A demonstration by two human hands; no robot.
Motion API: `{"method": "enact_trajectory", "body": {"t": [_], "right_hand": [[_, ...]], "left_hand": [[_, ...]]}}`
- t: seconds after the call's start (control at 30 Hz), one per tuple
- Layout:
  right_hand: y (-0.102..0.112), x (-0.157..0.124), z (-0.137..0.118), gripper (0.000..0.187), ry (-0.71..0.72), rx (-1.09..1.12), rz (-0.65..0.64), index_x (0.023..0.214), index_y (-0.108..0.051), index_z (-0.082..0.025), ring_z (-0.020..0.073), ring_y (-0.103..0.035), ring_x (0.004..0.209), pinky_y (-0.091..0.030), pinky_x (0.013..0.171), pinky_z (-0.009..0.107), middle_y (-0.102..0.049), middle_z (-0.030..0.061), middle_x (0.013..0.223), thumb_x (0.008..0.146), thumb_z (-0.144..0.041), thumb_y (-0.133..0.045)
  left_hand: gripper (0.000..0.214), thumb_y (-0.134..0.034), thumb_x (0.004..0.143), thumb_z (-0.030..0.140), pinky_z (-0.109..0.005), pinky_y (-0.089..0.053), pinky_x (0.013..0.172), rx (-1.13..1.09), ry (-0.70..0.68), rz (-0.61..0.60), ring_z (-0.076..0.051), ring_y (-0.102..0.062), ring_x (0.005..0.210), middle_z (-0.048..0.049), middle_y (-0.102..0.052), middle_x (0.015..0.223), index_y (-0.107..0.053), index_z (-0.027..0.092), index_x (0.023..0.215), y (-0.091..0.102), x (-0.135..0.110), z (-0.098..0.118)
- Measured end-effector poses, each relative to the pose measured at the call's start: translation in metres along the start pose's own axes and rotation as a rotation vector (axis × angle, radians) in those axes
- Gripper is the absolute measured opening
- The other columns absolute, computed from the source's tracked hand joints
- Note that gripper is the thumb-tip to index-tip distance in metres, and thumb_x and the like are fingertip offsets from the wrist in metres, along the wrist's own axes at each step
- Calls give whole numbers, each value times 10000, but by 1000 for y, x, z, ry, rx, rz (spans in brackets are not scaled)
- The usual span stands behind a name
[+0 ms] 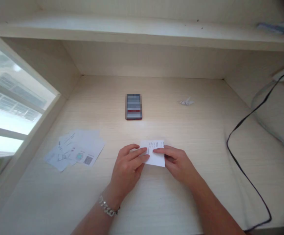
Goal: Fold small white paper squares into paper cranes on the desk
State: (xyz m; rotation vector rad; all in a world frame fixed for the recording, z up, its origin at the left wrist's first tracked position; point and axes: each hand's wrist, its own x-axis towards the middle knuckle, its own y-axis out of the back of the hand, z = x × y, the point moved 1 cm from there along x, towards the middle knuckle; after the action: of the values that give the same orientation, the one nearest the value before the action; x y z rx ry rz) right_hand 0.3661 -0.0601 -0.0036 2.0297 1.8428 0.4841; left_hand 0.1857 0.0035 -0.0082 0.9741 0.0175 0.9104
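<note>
A small white printed paper slip (155, 156) lies on the pale wooden desk (181, 130) in front of me. My left hand (128, 166) rests on its left side, fingers stretched flat across the paper. My right hand (174, 161) presses its right edge, index finger pointing left along the slip and the other fingers curled. A chain bracelet (107, 207) is on my left wrist.
A fan of several printed paper slips (75, 152) lies to the left. A phone (133, 106) lies further back, centre. A small folded white paper figure (186, 101) sits at the back right. A black cable (244, 143) loops along the right side. A window is at left, a shelf above.
</note>
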Motion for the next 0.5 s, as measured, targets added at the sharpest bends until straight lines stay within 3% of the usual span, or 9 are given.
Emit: {"method": "enact_trajectory", "body": {"t": [0.13,0.27,0.5], "right_hand": [[4,-1,3,343,10,-266,-23,967,-672,-285,153,-591,815,-486,726,289,-616,31,917,755,-68,-513],[8,-5,3,343,-15,-490,-41,980,-667,-297,173,-554,782,-468,690,315,-565,43,872,741,-84,-543],[6,-6,-4,256,69,-395,-103,899,-680,-273,180,-537,931,-443,815,326,-582,36,993,749,-96,-570]], "left_hand": [[199,-555,780,123,-424,-428,891,30,-29,-102,-224,-494,1044,-20,-663,1060,-676,233,893,-4,-2,4],[206,-550,789,149,-429,-415,876,33,32,-201,-222,-510,980,-12,-666,1046,-670,241,929,-7,-2,6],[212,-547,798,183,-415,-409,860,-23,91,-231,-219,-510,940,-15,-673,1021,-670,258,955,-6,1,5]]}}
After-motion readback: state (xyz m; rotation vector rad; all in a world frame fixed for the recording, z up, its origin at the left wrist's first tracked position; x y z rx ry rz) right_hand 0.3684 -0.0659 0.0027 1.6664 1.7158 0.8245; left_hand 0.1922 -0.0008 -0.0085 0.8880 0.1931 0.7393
